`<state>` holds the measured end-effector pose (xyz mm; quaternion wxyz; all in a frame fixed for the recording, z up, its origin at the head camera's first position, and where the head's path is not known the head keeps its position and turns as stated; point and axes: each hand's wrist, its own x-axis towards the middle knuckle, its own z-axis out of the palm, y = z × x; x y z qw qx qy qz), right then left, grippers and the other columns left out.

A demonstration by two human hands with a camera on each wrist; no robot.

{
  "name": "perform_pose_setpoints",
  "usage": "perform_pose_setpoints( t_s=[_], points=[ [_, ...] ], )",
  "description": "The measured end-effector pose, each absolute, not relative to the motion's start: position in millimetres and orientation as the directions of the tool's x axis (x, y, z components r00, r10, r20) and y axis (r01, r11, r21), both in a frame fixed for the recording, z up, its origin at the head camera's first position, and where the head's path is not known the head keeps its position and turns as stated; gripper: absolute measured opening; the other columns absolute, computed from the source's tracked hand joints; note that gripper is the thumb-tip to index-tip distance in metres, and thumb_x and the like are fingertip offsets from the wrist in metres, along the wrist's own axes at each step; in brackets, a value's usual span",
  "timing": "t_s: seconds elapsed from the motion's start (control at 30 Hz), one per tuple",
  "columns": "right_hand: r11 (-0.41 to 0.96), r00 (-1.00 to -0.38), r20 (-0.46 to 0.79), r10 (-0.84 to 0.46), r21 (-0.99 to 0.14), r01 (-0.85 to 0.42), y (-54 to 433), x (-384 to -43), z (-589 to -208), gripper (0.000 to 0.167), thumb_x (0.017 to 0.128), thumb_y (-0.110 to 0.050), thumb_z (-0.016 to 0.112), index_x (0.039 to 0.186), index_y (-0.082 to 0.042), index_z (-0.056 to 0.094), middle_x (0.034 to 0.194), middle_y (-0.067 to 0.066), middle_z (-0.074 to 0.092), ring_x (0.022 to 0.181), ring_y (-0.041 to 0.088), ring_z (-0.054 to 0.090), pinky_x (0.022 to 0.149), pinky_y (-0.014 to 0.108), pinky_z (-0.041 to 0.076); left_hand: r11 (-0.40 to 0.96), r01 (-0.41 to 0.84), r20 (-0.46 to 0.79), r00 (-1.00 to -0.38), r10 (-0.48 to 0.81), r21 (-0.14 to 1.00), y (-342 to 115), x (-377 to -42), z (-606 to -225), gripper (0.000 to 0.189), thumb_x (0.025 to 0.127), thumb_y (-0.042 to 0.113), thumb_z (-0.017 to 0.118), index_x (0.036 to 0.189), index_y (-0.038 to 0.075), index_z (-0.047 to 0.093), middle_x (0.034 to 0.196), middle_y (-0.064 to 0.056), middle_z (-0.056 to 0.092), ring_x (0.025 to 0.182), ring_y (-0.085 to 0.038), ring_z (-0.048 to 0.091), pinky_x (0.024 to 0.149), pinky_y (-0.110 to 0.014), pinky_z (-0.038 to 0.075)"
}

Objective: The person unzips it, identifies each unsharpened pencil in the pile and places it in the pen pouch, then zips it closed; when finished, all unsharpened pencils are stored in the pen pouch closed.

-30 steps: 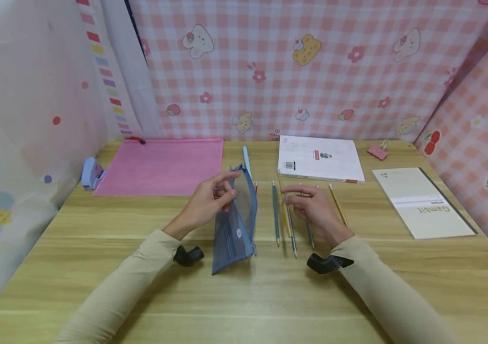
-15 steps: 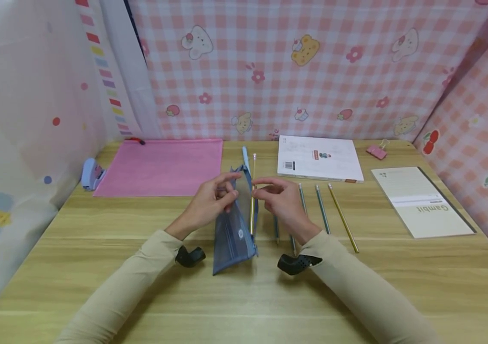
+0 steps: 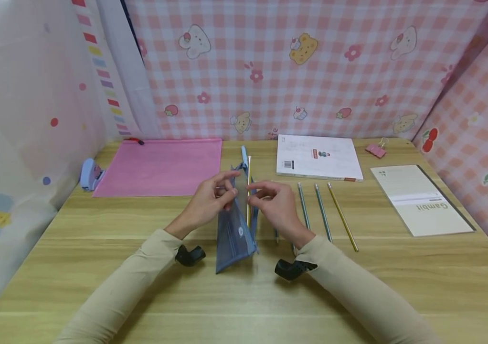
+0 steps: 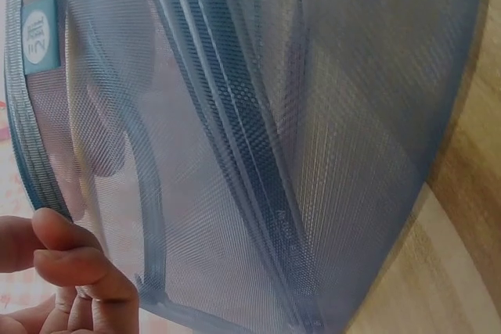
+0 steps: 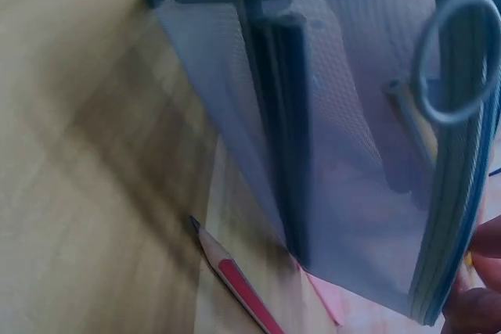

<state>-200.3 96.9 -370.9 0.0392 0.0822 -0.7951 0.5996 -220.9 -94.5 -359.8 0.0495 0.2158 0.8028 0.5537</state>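
Observation:
My left hand [image 3: 211, 200] pinches the top edge of a blue mesh zipper pencil pouch [image 3: 230, 239], which stands on edge with its mouth open. Its weave lets long dark pencils [image 4: 235, 115] show inside. At the mouth, my right hand [image 3: 279, 205] pinches a yellow striped pencil [image 3: 249, 166], eraser end up. The lower part of that pencil overlaps the pouch opening. A round zipper ring [image 5: 454, 56] hangs at the pouch's near corner in the right wrist view. Beside the pouch lies a red pencil [image 5: 243, 283], point toward the camera.
Right of my right hand lie green pencils [image 3: 323, 210] and another yellow pencil [image 3: 343, 217]. A light blue pen [image 3: 244, 155] lies behind the pouch. Around these are a pink pouch [image 3: 162, 167], a purple stapler [image 3: 91, 174], a white book [image 3: 319, 157], a notebook [image 3: 422, 200] and a pink binder clip [image 3: 376, 150].
My right hand has carried the yellow pencil leftward from the row of pencils to the pouch mouth, then slightly further left. My left hand has kept its hold on the pouch.

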Motion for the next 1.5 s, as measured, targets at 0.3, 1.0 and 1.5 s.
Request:
perform_pose_setpoints(
  t_s=[0.3, 1.0, 1.5],
  points=[
    [0.405, -0.969, 0.201, -0.145, -0.881, -0.244, 91.1, -194.6, -369.1, 0.019, 0.083, -0.004, 0.074, 0.1, -0.007, 0.079, 0.082, 0.012, 0.077, 0.072, 0.01, 0.068, 0.065, 0.022, 0.053, 0.291, 0.309, 0.178, -0.898, 0.402, 0.905, -94.7, -220.8, -359.4, 0.045, 0.101, 0.003, 0.054, 0.146, 0.003, 0.048, 0.079, -0.004, 0.055, 0.06, -0.013, 0.055, 0.057, -0.024, 0.047],
    [0.495, -0.951, 0.292, -0.102, -0.814, -0.303, 125.9, -199.6, -357.6, 0.019, 0.087, -0.013, 0.075, 0.106, -0.01, 0.079, 0.083, 0.012, 0.076, 0.064, 0.01, 0.06, 0.058, 0.021, 0.046, 0.288, 0.315, 0.181, -0.894, 0.409, 0.904, -97.9, -219.4, -361.4, 0.044, 0.101, 0.003, 0.054, 0.145, 0.004, 0.05, 0.079, -0.003, 0.054, 0.059, -0.012, 0.054, 0.056, -0.023, 0.046],
    [0.683, -0.941, 0.336, 0.024, -0.693, -0.23, 241.7, -217.5, -358.5, 0.014, 0.09, -0.014, 0.073, 0.1, -0.004, 0.077, 0.086, 0.017, 0.074, 0.067, 0.0, 0.053, 0.058, 0.015, 0.041, 0.3, 0.313, 0.181, -0.901, 0.394, 0.901, -99.4, -218.9, -359.8, 0.045, 0.1, 0.003, 0.055, 0.145, 0.004, 0.049, 0.08, -0.004, 0.056, 0.059, -0.011, 0.054, 0.054, -0.021, 0.045]
  ],
)
